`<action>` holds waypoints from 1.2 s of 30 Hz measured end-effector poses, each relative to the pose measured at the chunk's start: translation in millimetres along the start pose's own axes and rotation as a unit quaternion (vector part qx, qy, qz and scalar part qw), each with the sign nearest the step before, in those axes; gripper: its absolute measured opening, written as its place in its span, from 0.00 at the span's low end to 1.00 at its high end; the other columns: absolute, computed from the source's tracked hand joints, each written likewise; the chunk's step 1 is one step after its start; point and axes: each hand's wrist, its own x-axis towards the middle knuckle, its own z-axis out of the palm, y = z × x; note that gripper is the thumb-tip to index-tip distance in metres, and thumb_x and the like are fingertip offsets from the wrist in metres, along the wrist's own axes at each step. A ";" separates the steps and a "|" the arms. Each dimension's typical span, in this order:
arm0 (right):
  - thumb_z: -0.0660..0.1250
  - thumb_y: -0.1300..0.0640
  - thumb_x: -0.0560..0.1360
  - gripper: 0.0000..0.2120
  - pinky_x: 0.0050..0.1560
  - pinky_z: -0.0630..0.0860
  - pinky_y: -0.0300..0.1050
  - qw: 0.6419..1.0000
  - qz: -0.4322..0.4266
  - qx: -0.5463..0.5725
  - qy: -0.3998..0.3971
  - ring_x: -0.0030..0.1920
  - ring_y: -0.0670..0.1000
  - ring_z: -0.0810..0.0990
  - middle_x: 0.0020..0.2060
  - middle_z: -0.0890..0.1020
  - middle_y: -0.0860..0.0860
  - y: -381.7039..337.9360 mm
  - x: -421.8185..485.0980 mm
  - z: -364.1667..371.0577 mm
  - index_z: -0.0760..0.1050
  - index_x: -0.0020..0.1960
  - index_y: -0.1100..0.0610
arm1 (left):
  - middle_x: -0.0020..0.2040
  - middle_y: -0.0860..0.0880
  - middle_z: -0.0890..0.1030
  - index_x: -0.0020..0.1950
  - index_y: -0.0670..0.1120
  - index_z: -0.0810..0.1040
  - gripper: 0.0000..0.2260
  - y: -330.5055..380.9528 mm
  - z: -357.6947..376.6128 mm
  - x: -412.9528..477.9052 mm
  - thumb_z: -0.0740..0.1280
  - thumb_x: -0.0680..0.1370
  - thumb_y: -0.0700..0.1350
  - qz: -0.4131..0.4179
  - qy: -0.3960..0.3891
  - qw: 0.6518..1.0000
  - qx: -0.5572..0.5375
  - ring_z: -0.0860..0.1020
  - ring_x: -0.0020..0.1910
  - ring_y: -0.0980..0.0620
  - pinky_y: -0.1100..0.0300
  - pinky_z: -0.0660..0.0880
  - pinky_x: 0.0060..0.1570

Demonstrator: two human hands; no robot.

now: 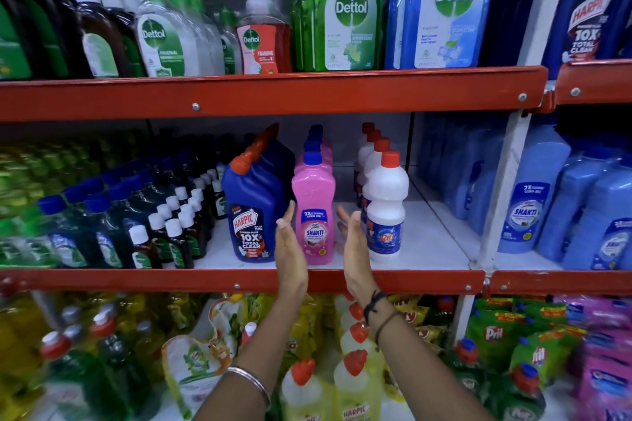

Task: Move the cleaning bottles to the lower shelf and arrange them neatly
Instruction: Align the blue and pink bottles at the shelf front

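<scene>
A pink Shakti bottle with a blue cap stands at the front of a row on the middle shelf. My left hand is flat and upright just left of it, fingers straight. My right hand is flat on its right side, a small gap from the bottle. Neither hand grips it. A row of blue Harpic bottles stands to the left, and a row of white Rin bottles with red caps to the right.
Large Dettol bottles fill the upper shelf. Small dark bottles crowd the middle shelf's left. Blue Shakti bottles stand beyond the white upright at right. Yellow Harpic bottles and Pril pouches lie on the bottom shelf. Bare shelf shows right of the Rin row.
</scene>
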 end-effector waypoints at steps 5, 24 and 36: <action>0.44 0.43 0.79 0.23 0.57 0.74 0.43 0.999 0.013 0.021 0.027 0.60 0.51 0.75 0.60 0.75 0.50 4.1 5.0 -1.3 0.70 0.64 0.49 | 0.72 0.52 0.71 0.68 0.66 0.67 0.29 -3.9 -6.2 4.1 0.47 0.72 0.74 -0.015 -0.030 0.999 -0.005 0.71 0.68 0.53 0.45 0.71 0.67; 0.51 0.40 0.77 0.26 0.65 0.55 0.25 0.975 -0.110 -0.167 -0.092 0.72 0.34 0.56 0.74 0.61 0.45 30.9 -31.2 68.0 0.59 0.73 0.45 | 0.72 0.46 0.65 0.63 0.73 0.66 0.18 7.0 -77.8 26.7 0.47 0.77 0.69 0.122 0.165 0.977 0.059 0.66 0.71 0.46 0.39 0.68 0.67; 0.46 0.22 0.65 0.44 0.75 0.56 0.55 0.992 -0.017 -0.115 -0.039 0.75 0.44 0.55 0.76 0.58 0.44 28.6 -5.5 110.1 0.52 0.75 0.43 | 0.78 0.52 0.56 0.71 0.70 0.48 0.21 17.3 -110.3 46.7 0.37 0.77 0.63 0.032 -0.040 0.982 0.181 0.60 0.76 0.47 0.42 0.61 0.73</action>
